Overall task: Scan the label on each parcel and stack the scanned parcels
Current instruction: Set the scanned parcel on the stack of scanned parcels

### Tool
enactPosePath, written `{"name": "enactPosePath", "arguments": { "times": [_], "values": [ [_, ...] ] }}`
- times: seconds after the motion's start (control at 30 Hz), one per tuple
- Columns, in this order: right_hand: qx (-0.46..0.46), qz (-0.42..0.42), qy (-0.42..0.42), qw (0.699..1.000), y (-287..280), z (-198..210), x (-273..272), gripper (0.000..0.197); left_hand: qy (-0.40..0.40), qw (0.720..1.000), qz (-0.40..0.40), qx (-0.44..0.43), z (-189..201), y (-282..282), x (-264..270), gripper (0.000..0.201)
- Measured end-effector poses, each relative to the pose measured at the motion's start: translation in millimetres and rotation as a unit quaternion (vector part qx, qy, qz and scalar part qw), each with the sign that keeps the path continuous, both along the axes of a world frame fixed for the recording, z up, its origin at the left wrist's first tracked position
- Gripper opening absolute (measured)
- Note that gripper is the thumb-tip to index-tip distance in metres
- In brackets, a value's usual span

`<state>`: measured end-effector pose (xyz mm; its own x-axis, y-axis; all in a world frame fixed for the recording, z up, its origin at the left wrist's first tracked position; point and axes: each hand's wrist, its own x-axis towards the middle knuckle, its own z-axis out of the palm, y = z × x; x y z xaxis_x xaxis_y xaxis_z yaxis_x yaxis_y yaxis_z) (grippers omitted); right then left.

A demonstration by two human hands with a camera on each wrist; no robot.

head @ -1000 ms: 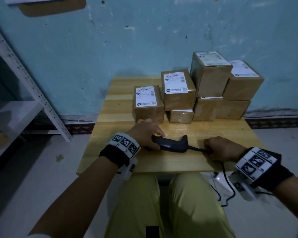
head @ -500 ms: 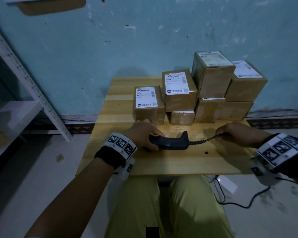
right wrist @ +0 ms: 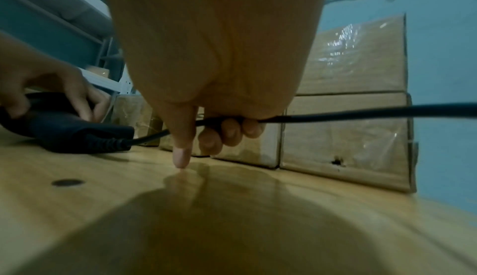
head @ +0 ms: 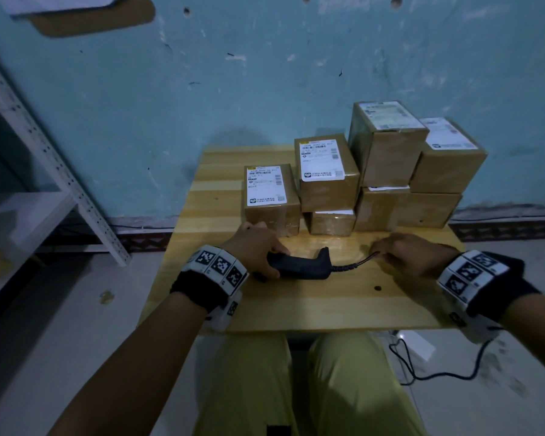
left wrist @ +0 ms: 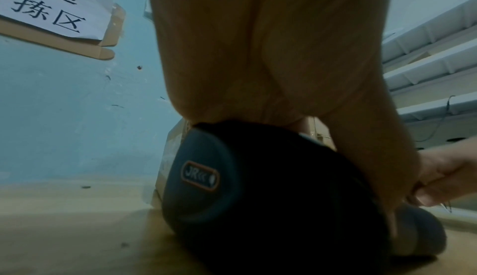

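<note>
A black handheld scanner lies on its side on the wooden table. My left hand grips its head end. My right hand holds the scanner's black cable curled in its fingers, with one fingertip touching the table. Behind the hands stand several brown parcels with white labels: a single one nearest my left hand, a stack of two beside it, and a taller pile at the right.
A blue wall rises right behind the table. A grey metal shelf rack stands at the left. The cable runs off the table's right front corner down to the floor. A paper sign hangs on the wall.
My right hand has drawn the cable up from the table's front edge toward the parcels. My left hand has stayed on the scanner, which turned slightly.
</note>
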<state>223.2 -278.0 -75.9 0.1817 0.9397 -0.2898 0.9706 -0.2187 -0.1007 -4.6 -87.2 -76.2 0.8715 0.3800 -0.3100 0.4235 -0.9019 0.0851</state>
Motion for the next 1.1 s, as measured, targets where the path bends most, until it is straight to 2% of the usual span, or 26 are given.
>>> {"name": "enactPosePath", "arguments": {
  "times": [0.07,0.13,0.23,0.27,0.4,0.87,1.1],
  "values": [
    [0.013,-0.011,0.018,1.000,1.8,-6.2,-1.0,0.022,-0.002,1.000,-0.002,0.002,2.4,0.5,-1.4,0.053],
    [0.012,-0.023,0.027,0.999,2.0,-8.6,-5.3,0.028,-0.005,1.000,-0.006,0.012,4.9,-0.7,-3.1,0.053],
    [0.002,-0.027,0.001,1.000,2.2,-9.7,-10.7,0.061,-0.017,0.999,-0.012,0.034,5.3,-3.7,-4.8,0.054],
    [0.005,-0.032,-0.008,0.999,2.5,-10.5,-11.5,0.066,-0.025,0.999,-0.011,0.037,4.3,-4.4,-5.0,0.055],
    [0.006,-0.028,-0.042,0.999,4.9,-16.2,-14.2,0.058,-0.049,0.998,-0.005,0.033,1.2,-7.2,-6.3,0.062],
    [-0.012,-0.019,-0.045,0.999,15.6,-1.8,-27.6,0.079,-0.070,0.998,-0.002,-0.001,8.3,-8.1,-16.3,0.063],
    [-0.043,0.007,-0.033,0.998,24.5,-6.5,-33.4,0.067,-0.070,0.997,-0.015,0.001,7.9,-9.0,-17.3,0.057]
  ]
}}
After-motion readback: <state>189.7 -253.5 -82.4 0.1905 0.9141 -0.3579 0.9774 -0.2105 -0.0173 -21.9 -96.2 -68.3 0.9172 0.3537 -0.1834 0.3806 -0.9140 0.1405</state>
